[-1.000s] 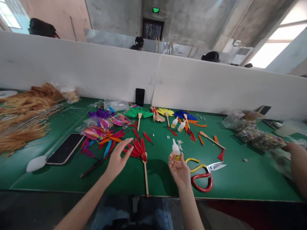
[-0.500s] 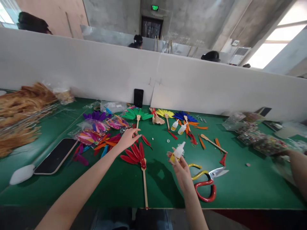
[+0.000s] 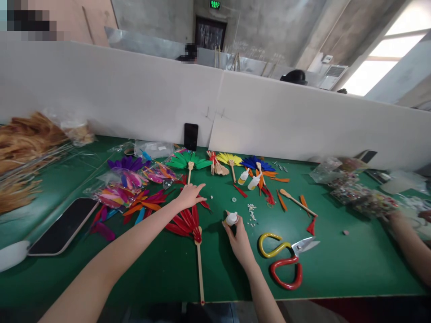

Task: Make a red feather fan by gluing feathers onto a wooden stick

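1. Right hand (image 3: 241, 240): fingers wrapped around a white bottle (image 3: 231, 218), right of the red feather fan (image 3: 187, 225).
2. Left hand (image 3: 188, 196): thumb and index finger spread, near a loose red feather (image 3: 205, 206).
3. Desk (image 3: 340, 264): green surface; standing bottles (image 3: 254, 182) bear yellow labels, print illegible.
4. Room: white partition (image 3: 134, 89), concrete wall (image 3: 269, 27), green sign (image 3: 214, 4) reading "EXIT".

We face a long, flat green surface (image 3: 353, 269), backed along its far edge by a low, smooth white partition (image 3: 151, 94). Beyond it we see a rough grey concrete wall (image 3: 266, 27) with a dark rectangular doorway (image 3: 210, 33) beneath a small lit green exit sign (image 3: 214, 4). A pinkish-tan wall (image 3: 97, 22) rises on our left; on our right, white light fills a tall barred window (image 3: 377, 72).
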`<action>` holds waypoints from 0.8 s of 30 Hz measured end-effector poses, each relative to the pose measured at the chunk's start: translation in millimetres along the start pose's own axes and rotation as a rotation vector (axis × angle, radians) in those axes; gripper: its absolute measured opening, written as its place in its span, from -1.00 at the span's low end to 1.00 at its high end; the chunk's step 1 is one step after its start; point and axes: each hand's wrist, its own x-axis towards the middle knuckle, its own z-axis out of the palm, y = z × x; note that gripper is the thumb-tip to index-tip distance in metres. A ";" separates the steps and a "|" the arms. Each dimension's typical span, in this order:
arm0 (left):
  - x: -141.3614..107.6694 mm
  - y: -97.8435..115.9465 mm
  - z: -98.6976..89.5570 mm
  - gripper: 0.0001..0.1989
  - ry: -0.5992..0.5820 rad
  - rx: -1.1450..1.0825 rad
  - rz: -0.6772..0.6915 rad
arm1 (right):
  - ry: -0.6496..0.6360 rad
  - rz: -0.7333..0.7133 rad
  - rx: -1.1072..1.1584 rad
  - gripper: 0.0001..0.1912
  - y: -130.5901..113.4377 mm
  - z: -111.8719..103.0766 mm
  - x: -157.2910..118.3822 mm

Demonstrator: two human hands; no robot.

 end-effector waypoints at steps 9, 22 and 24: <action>8.0 -5.8 -0.1 -0.44 -0.090 -0.109 0.045 | 0.010 0.024 -0.056 -0.51 8.8 0.5 -0.5; 0.1 -3.9 -12.3 -0.61 -0.137 -0.044 0.105 | 0.383 -0.316 -0.110 -0.81 -17.1 -6.7 -49.7; -0.3 -1.1 -14.8 -0.67 -0.147 -0.033 0.134 | 0.216 -0.305 -0.094 -0.81 -23.3 -2.1 -54.5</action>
